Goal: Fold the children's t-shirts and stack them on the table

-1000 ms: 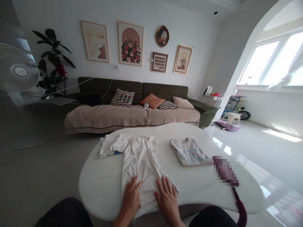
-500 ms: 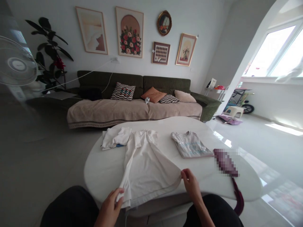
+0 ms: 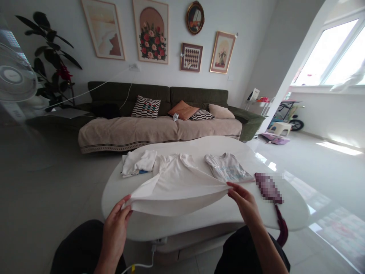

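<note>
A white T-shirt (image 3: 179,182) lies partly on the white table, its near hem lifted and stretched between both hands. My left hand (image 3: 117,215) pinches one corner of the hem. At the opposite corner, my right hand (image 3: 242,198) grips the cloth between thumb and fingers. The fabric sags in the middle, between the hands. Left of the shirt's far end sits a folded white garment (image 3: 138,161) with a bit of blue showing. To the right rests a folded grey shirt (image 3: 228,167) with pale blue print.
The oval white table (image 3: 222,144) has a purple item (image 3: 268,186), blurred out, with a dark red tassel (image 3: 281,228) hanging over its edge. A white cable (image 3: 142,264) runs below the table. Beyond stands a green sofa (image 3: 196,95); a fan (image 3: 14,74) is at left.
Both hands have raised the shirt's near hem and moved it away from me, pulling it wider apart. The left hand shifted left, the right hand a little right. The view has tilted slightly.
</note>
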Available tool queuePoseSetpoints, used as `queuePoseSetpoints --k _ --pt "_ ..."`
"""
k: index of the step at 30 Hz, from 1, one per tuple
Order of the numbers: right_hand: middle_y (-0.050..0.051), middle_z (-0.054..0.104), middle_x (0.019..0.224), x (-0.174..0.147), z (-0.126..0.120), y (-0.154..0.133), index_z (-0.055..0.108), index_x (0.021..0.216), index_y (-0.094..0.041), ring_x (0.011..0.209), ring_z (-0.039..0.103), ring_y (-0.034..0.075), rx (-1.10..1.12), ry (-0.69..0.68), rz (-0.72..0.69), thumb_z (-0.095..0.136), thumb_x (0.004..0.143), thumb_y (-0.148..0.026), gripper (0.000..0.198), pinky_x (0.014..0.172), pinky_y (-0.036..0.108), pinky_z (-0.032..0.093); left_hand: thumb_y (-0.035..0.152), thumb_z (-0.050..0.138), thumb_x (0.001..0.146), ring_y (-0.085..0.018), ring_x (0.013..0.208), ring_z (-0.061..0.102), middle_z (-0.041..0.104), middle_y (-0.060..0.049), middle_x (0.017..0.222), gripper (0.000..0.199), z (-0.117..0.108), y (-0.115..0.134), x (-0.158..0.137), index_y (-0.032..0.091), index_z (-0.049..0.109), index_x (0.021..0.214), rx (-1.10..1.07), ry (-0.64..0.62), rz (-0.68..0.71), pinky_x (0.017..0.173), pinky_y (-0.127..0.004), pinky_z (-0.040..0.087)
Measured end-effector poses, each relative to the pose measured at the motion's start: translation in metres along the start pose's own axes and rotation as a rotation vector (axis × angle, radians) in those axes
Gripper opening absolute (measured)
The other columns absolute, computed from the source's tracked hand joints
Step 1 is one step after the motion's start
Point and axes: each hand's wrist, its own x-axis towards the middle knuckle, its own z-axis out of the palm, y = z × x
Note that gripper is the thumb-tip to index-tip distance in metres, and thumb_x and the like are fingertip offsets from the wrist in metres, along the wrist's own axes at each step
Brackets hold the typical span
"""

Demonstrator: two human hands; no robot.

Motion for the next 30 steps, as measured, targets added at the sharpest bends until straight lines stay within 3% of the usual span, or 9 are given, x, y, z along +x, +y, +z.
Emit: queuePoseSetpoints --k 3,7,12,17,21,24,30 --pt "0.002 0.062 0.07 0.004 -0.001 -0.016 0.064 0.093 -0.013 0.065 0.054 0.012 -0.119 0.021 -0.076 0.069 0.062 -0.039 0.041 0.062 0.024 0.044 0.035 0.068 0.056 -0.017 0.098 0.056 0.062 -0.001 0.105 0.044 0.004 0.007 0.007 0.018 0.063 0.096 0.056 -0.009 0.047 0.077 -0.021 0.048" --pt "0.001 0.059 0.064 0.016 -0.007 -0.033 0.064 0.086 -0.014 0.058 0.05 0.012 -0.303 0.03 -0.163 0.065 0.063 -0.041 0.035 0.052 0.023 0.039 0.045 0.064 0.061 -0.018 0.087 0.059 0.064 -0.002 0.096 0.046 0.002 0.013 0.018 0.017 0.063 0.098 0.303 -0.067 0.153 0.073 -0.024 0.048" --pt "0.0 0.057 0.06 0.03 -0.02 -0.05 0.065 0.091 -0.015 0.055 0.049 0.013 -0.716 0.058 -0.3 0.053 0.069 -0.037 0.033 0.052 0.024 0.037 0.045 0.063 0.06 -0.021 0.089 0.06 0.065 -0.005 0.098 0.046 -0.004 0.018 0.025 0.018 0.063 0.098 0.634 -0.188 0.282 0.076 -0.027 0.047" --pt "0.001 0.058 0.059 0.041 -0.023 -0.063 0.066 0.085 -0.017 0.055 0.052 0.014 -0.886 0.152 -0.339 0.046 0.071 -0.032 0.029 0.053 0.025 0.037 0.04 0.062 0.058 -0.02 0.087 0.061 0.066 -0.006 0.099 0.045 -0.004 0.014 0.022 0.018 0.063 0.097 0.665 -0.329 0.27 0.077 -0.028 0.048" --pt "0.0 0.057 0.054 0.058 -0.016 -0.074 0.064 0.085 -0.015 0.051 0.053 0.014 -0.794 0.215 -0.315 0.043 0.072 -0.03 0.028 0.05 0.024 0.037 0.037 0.061 0.054 -0.02 0.082 0.063 0.068 -0.006 0.093 0.039 0.0 0.008 0.021 0.018 0.066 0.088 0.674 -0.373 0.266 0.074 -0.03 0.05" --pt "-0.001 0.055 0.05 0.075 -0.003 -0.101 0.063 0.089 -0.013 0.047 0.051 0.012 -0.6 0.25 -0.35 0.046 0.07 -0.025 0.029 0.048 0.023 0.038 0.042 0.06 0.057 -0.019 0.072 0.064 0.069 -0.005 0.081 0.034 0.007 0.01 0.023 0.018 0.067 0.08 0.673 -0.358 0.227 0.067 -0.029 0.051" --pt "-0.002 0.053 0.056 0.095 0.035 -0.198 0.065 0.087 -0.01 0.046 0.047 0.005 -0.208 0.258 -0.691 0.047 0.069 -0.014 0.026 0.047 0.019 0.041 0.044 0.06 0.064 -0.011 0.044 0.055 0.062 0.001 0.057 0.035 0.042 0.042 0.024 0.015 0.062 0.084 0.447 -0.251 0.219 0.043 -0.02 0.044"
